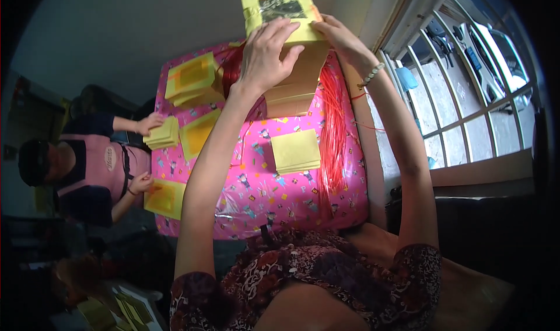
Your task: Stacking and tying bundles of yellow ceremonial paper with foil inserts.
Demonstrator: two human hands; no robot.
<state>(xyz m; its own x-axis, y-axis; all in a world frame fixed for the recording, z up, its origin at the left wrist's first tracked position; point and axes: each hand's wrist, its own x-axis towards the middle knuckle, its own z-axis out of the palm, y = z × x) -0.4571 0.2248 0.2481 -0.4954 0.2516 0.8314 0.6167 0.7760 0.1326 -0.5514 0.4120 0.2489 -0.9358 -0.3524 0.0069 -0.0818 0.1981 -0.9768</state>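
Note:
At the far end of the table, a stack of yellow paper (309, 32) with a dark printed patch on top sits over a brown cardboard box (291, 99). My left hand (271, 53) lies on the stack's near left side, fingers stretched and apart. My right hand (344, 38) closes on its right edge near the corner; part of its grip is hidden. Closer to me, a smaller pile of yellow paper (296, 150) rests on the pink patterned tablecloth (256, 199). Long red plastic strands (332, 156) hang and spread along the right side.
More yellow paper stacks (191, 77) lie on the table's left. A co-worker in a pink apron (105, 156) sits there, one hand holding a yellow pile (163, 132). Dark red strands (232, 68) lie beside the box. A barred window (449, 97) flanks the right side.

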